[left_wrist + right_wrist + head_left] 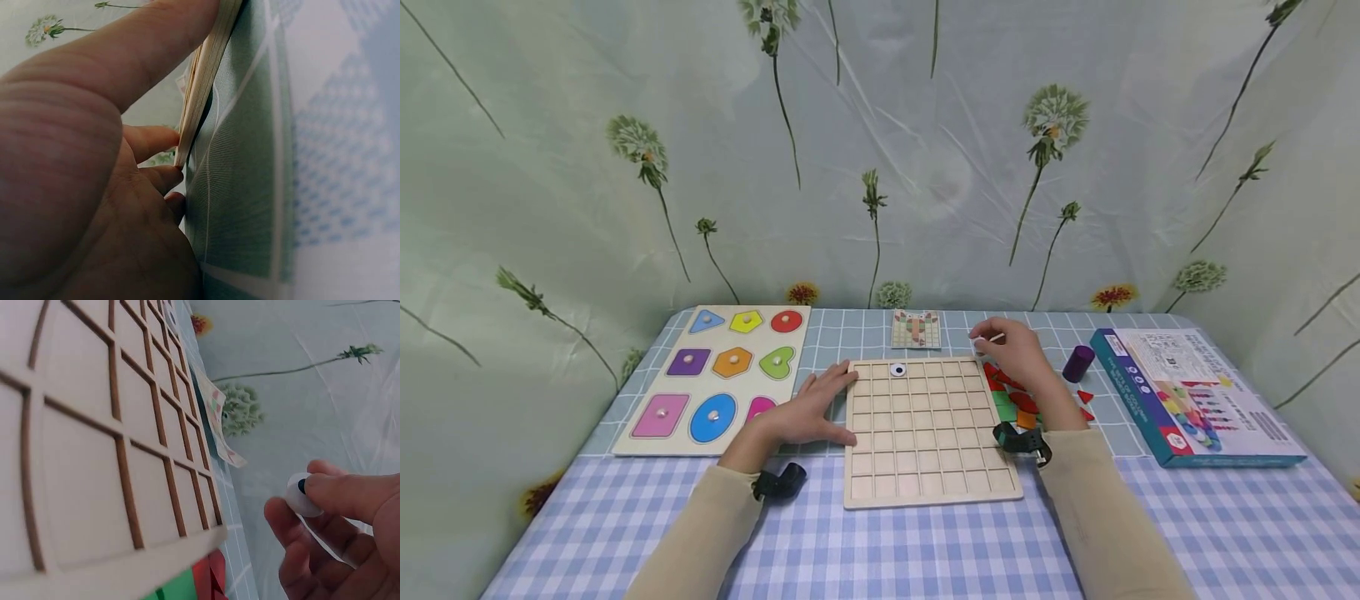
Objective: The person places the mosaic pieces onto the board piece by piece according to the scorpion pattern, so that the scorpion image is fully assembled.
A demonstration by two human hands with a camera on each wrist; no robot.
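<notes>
A wooden grid board point(931, 502) lies in front of me. In its top row sits a round white eye piece point(898, 370) with a dark centre. My left hand point(808, 412) rests along the board's left edge, fingers spread and thumb lower down; the left wrist view shows fingertips against the board's side point(199, 103). Above the far right corner, my right hand point(1017, 350) pinches another white eye piece point(300, 497) with a black dot between thumb and fingers. Behind the board is a small pattern card point(916, 342) showing a coloured figure on a grid.
Red, green and orange shape pieces point(1024, 402) lie right of the board, partly under the right arm. Beyond them stand a purple cylinder point(1078, 364) and a flat printed box point(1198, 400). A knobbed shape puzzle point(651, 375) lies at left. A patterned curtain point(940, 167) hangs behind.
</notes>
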